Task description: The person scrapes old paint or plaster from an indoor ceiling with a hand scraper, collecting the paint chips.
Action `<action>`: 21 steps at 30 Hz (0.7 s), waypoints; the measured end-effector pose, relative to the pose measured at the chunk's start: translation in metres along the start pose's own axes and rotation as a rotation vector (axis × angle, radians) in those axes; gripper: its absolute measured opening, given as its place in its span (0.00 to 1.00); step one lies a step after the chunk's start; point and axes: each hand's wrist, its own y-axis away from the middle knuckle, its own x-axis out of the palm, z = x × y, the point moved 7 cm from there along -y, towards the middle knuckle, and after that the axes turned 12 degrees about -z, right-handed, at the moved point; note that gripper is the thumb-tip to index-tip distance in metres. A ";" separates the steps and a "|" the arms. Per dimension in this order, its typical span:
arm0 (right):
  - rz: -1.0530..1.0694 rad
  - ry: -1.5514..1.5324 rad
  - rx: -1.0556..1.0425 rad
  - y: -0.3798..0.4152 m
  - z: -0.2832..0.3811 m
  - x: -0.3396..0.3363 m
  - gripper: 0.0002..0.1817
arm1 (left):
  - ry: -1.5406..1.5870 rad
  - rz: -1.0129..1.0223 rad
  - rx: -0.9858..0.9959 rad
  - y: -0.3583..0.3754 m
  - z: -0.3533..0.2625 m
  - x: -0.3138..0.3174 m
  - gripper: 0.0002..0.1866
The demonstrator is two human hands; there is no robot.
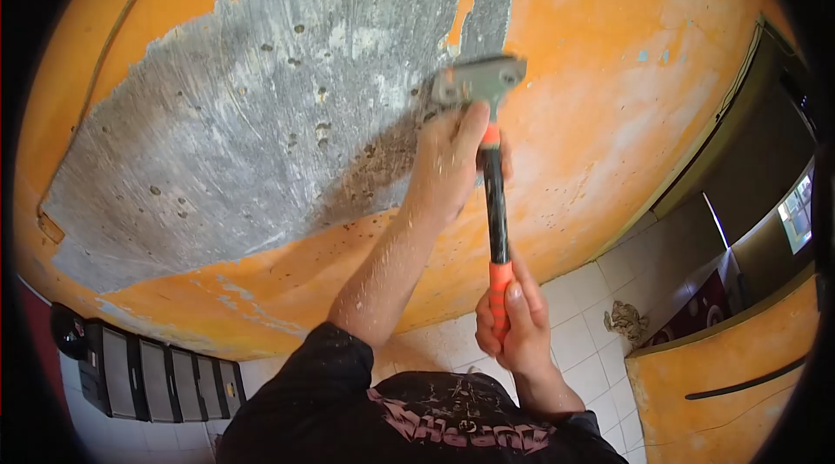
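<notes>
A long-handled scraper (496, 194) with a wide grey-green head and orange and black handle lies against the orange painted wall (600, 99). My left hand (454, 155) is closed round its upper part, just below the head. Lower down, my right hand (517, 320) wraps round the orange grip at the handle's end. The scraper's head touches the wall beside a large grey patch of bare plaster (261, 116) with small pits. A narrow bare strip (490, 7) runs above the head. Pale flakes speckle my left forearm. The blade's edge is blurred.
A black and grey drawer unit (156, 377) stands at the lower left, with a black helmet-like object (68, 331) beside it. White floor tiles (600, 307) show below. A crumpled cloth (626, 320) lies near a low orange wall (722, 368). A cable (113, 38) hangs at the upper left.
</notes>
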 end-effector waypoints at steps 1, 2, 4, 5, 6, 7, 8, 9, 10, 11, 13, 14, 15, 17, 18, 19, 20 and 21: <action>0.005 -0.011 0.010 0.004 -0.006 -0.002 0.30 | -0.001 -0.007 -0.001 0.006 0.004 -0.002 0.28; 0.012 -0.017 0.018 0.007 -0.012 -0.003 0.31 | 0.001 -0.015 0.003 0.010 0.007 -0.003 0.28; 0.018 0.001 -0.001 0.003 -0.012 -0.001 0.31 | 0.009 -0.046 -0.021 0.004 0.008 -0.003 0.27; -0.003 -0.001 -0.018 -0.002 -0.004 0.002 0.31 | 0.003 -0.029 0.015 -0.004 -0.001 0.001 0.27; -0.026 0.000 -0.027 -0.007 0.009 0.007 0.31 | -0.004 -0.017 0.045 -0.012 -0.014 0.007 0.26; -0.043 0.001 -0.042 -0.009 0.018 0.010 0.30 | -0.011 -0.004 0.082 -0.016 -0.025 0.013 0.26; -0.043 -0.018 -0.043 -0.008 0.024 0.010 0.30 | 0.032 -0.022 0.099 -0.017 -0.030 0.018 0.24; -0.036 -0.002 -0.032 -0.008 0.023 0.006 0.30 | 0.019 -0.026 0.077 -0.015 -0.027 0.016 0.24; -0.030 0.008 -0.027 -0.005 0.018 0.001 0.30 | 0.003 -0.024 0.055 -0.012 -0.020 0.014 0.24; -0.028 0.015 -0.027 -0.001 0.014 -0.002 0.30 | -0.014 -0.015 0.035 -0.008 -0.010 0.011 0.24; -0.035 -0.018 0.011 0.001 0.008 -0.002 0.30 | 0.012 -0.022 0.034 -0.006 -0.002 0.011 0.24; -0.024 -0.020 -0.001 -0.001 0.008 -0.001 0.30 | 0.007 -0.023 0.044 -0.008 -0.002 0.010 0.23; -0.022 -0.021 -0.004 -0.001 0.007 -0.001 0.30 | 0.003 -0.028 0.042 -0.008 -0.001 0.010 0.23; -0.027 -0.034 -0.035 -0.011 0.025 0.005 0.31 | 0.012 -0.015 0.062 -0.016 -0.026 0.023 0.24; -0.038 -0.030 -0.052 -0.014 0.037 0.009 0.31 | 0.041 -0.018 0.081 -0.024 -0.034 0.030 0.24; -0.040 -0.029 -0.076 -0.015 0.045 0.012 0.31 | 0.066 -0.019 0.111 -0.027 -0.040 0.035 0.24; -0.002 -0.024 -0.093 -0.014 0.047 0.010 0.31 | 0.053 -0.017 0.105 -0.026 -0.039 0.035 0.25; -0.022 -0.012 -0.064 -0.010 0.039 0.007 0.30 | -0.006 -0.018 0.094 -0.023 -0.030 0.029 0.25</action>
